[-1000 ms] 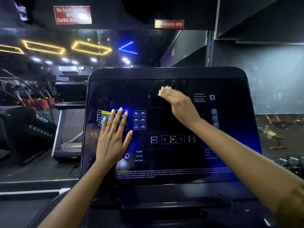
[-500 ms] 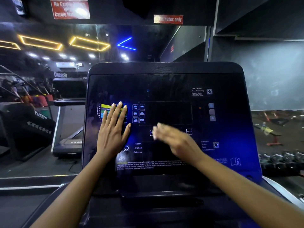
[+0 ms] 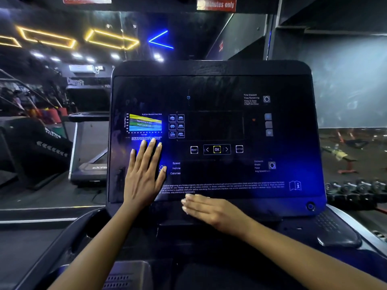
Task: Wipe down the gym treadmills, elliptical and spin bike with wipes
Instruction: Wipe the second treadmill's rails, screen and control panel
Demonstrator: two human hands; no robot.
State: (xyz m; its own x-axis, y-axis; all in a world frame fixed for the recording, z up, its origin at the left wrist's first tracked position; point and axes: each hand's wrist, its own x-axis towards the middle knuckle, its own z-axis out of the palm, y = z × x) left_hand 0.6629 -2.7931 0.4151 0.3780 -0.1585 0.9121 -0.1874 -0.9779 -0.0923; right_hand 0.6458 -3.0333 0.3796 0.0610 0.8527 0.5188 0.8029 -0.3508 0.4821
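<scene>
Dim gym behind, lit by neon strips (image 3: 111,38), with the treadmill console (image 3: 209,91) straight ahead, dark and glossy. Rests the left hand (image 3: 144,174) flat on its lower left below the coloured chart (image 3: 145,122), fingers (image 3: 149,151) straight and close together, thumb apart, with the right hand (image 3: 211,210) palm-down along the bottom edge, fingers pressed together, pointing left; no wipe showing under either. Likely stiff, slick and quick to smear, keys (image 3: 217,149) touch-sensitive, so best steadied by the frame and wiped lightly.
</scene>
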